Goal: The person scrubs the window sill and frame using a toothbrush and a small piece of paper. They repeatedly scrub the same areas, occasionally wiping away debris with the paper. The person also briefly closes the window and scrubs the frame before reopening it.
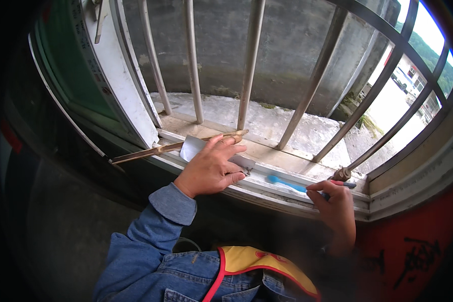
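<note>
My right hand (334,200) grips a blue toothbrush-like brush (287,183) between thumb and fingers, its head down in the white window track (260,190). My left hand (213,164) holds a thin pale sheet (190,148) at the track; the sheet shows on both sides of the hand, and the palm covers its middle. Some dark debris (248,172) lies by the left thumb. A bamboo strip (162,150) runs slantwise across the sill, passing behind the left fingers.
Metal bars (251,64) stand beyond the track. A red-and-black handled item (343,184) lies behind my right hand, near a brownish wad (341,174) at a bar's foot. At left is a white sash frame (126,83); a red panel with writing (411,245) is at right.
</note>
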Motion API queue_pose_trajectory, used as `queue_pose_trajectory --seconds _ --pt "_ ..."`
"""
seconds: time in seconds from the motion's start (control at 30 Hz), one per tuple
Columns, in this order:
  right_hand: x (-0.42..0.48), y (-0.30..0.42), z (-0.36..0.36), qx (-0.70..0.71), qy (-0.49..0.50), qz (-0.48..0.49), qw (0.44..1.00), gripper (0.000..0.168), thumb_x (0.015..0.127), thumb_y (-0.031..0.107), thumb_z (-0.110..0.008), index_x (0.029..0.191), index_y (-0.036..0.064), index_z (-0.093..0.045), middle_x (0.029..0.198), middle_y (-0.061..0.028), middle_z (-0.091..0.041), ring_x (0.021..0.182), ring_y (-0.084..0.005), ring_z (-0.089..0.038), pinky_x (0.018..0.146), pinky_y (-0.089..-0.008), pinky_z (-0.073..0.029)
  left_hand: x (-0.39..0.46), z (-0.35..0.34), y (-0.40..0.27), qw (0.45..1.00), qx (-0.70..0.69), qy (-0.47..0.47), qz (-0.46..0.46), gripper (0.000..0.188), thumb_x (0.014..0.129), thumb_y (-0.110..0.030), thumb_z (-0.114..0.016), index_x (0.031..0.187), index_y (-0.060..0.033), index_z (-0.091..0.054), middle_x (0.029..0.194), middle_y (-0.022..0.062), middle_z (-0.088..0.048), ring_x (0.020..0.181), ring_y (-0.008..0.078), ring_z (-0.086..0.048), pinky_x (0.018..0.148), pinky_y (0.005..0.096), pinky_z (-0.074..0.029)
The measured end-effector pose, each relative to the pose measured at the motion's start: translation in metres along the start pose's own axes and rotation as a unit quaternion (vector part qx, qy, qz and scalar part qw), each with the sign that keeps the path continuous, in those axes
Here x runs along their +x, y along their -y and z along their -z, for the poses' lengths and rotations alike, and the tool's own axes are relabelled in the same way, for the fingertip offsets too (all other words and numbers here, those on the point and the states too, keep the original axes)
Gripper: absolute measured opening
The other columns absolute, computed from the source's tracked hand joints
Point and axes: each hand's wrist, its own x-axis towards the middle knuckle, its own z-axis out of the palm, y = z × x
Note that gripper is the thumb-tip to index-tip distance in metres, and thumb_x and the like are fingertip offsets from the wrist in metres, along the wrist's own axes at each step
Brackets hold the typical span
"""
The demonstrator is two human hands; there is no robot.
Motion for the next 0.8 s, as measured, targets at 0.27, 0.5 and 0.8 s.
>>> queue_pose_trajectory --seconds 0.27,0.5,0.8 --pt "0.006 0.017 -0.025 0.073 -0.005 0.011 0.997 0.01 0.087 0.022 -0.076 0.092 0.014 -0.077 0.06 -0.0121 -0.063 0.058 -0.0275 -0.066 0.055 -0.0373 -0.049 -0.002 0.003 0.0 1.0 -0.017 0.012 0.008 0.024 0.087 -0.035 -0.073 0.091 -0.0122 -0.08 0.133 0.01 -0.063 0.132 0.0356 -0.05 0.116 0.0548 -0.029" --pt "-0.002 0.018 -0.018 -0.034 0.008 -0.002 0.999 0.014 0.088 0.029 -0.074 0.09 0.015 -0.075 0.062 -0.012 -0.065 0.062 -0.0309 -0.067 0.059 -0.0412 -0.051 0.001 -0.001 0.0 1.0 0.009 0.0 0.001 0.024 0.088 -0.036 -0.072 0.089 -0.0143 -0.082 0.126 0.0081 -0.066 0.129 0.0311 -0.053 0.116 0.0529 -0.031" --pt "-0.02 -0.029 -0.024 0.136 -0.131 0.027 0.982 0.01 0.085 0.009 -0.077 0.094 0.006 -0.074 0.07 -0.0096 -0.068 0.057 -0.0166 -0.062 0.057 -0.0294 -0.048 0.0 0.001 -0.004 0.999 0.005 -0.037 -0.007 0.015 0.084 -0.024 -0.076 0.09 -0.01 -0.078 0.117 0.0057 -0.069 0.121 0.0301 -0.057 0.114 0.0548 -0.033"
